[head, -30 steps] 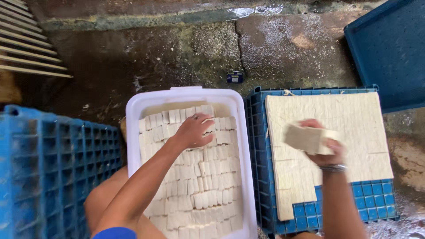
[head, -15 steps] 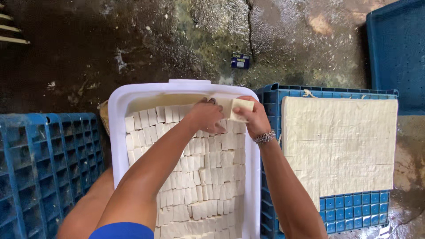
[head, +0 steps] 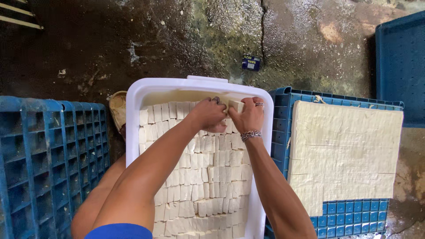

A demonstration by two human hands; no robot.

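Note:
A white plastic tub (head: 133, 110) sits in front of me, packed with rows of pale tofu blocks (head: 199, 186). Both hands meet at its far right corner. My left hand (head: 207, 114) and my right hand (head: 249, 116) together press a tofu piece (head: 235, 105) into the back row. The right wrist wears a chain bracelet, and both hands wear rings. To the right, a large scored tofu slab (head: 345, 150) lies on a blue crate (head: 349, 217), with a notch cut out of its near left corner.
A blue plastic crate (head: 40, 163) stands at the left. Another blue tray (head: 400, 66) leans at the far right. The wet, stained concrete floor (head: 177, 40) holds a small blue packet (head: 251, 63). A sandal (head: 117, 108) lies beside the tub.
My right hand carried a cut tofu piece from over the slab to the tub's far right corner. My left hand slid up to meet it there.

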